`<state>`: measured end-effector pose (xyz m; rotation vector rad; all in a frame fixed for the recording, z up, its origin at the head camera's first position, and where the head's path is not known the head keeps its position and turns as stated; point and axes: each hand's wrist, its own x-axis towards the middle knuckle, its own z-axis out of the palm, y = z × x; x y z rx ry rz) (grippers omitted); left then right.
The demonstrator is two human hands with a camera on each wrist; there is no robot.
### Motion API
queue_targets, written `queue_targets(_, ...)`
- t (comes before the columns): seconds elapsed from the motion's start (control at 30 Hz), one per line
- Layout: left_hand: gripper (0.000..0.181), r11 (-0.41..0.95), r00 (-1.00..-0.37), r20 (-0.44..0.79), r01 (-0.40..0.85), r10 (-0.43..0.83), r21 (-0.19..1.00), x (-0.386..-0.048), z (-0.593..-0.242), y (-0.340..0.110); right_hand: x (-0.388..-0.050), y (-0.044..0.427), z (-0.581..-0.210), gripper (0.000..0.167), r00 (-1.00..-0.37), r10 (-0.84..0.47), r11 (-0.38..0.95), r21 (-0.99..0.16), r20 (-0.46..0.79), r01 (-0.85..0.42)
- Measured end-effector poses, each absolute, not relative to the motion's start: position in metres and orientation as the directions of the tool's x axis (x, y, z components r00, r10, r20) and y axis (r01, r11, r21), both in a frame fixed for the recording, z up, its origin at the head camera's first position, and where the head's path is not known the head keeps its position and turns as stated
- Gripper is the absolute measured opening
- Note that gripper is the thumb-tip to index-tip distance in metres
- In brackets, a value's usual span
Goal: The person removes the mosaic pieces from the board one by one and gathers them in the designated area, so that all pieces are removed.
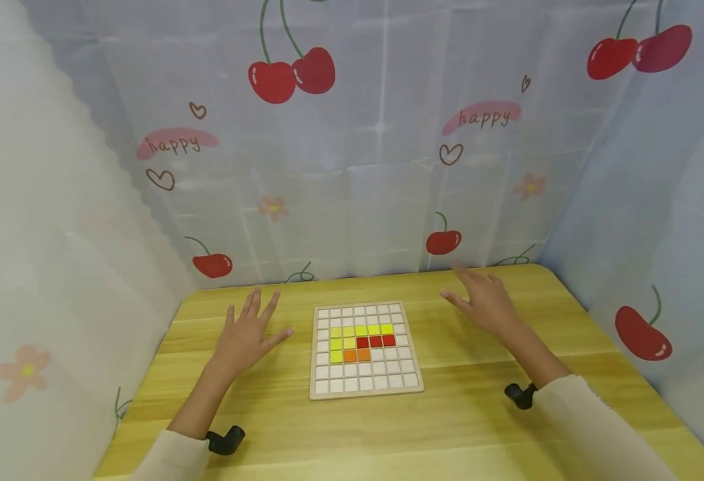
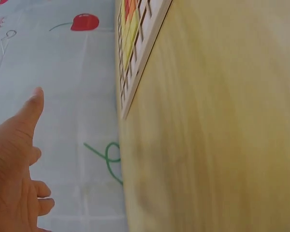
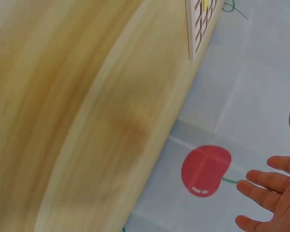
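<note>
A square board with bright bits, between the left fingers [image 1: 270,307] and the right fingers [image 1: 467,276].
The pale wooden board [image 1: 367,393] lies flat, a bit apart from both sets of fingers, and has rows of little white squares. Eight yellow squares [image 1: 336,343] make a long row and a side strip nearest the left fingers. Three red squares [image 1: 376,341] reach toward the right fingers, and two orange squares [image 1: 350,356] sit beside the lowest yellow one.
</note>
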<state>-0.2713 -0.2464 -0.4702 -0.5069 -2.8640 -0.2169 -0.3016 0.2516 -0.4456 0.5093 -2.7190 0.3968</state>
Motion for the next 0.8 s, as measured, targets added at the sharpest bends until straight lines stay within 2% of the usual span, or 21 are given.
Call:
queue_targets(0.13,0.092,0.915,-0.911,0.234,0.378,0.341,0.14,-0.269,-0.484,-0.234,-0.297,0.241,-0.449,0.064,-0.865,-0.323,0.877,-0.223,0.384,-0.426)
queue_targets(0.37,0.089,0.891,-0.924,0.183,0.375,0.336,0.257,-0.265,-0.501,-0.216,-0.29,0.224,-0.458,0.057,-0.888,-0.305,0.849,-0.325,0.343,-0.417)
queue_targets(0.8,0.087,0.876,-0.931,0.094,0.363,0.352,0.319,-0.262,-0.526,-0.196,-0.292,0.199,-0.476,0.039,-0.868,-0.354,0.764,-0.428,0.348,-0.483)
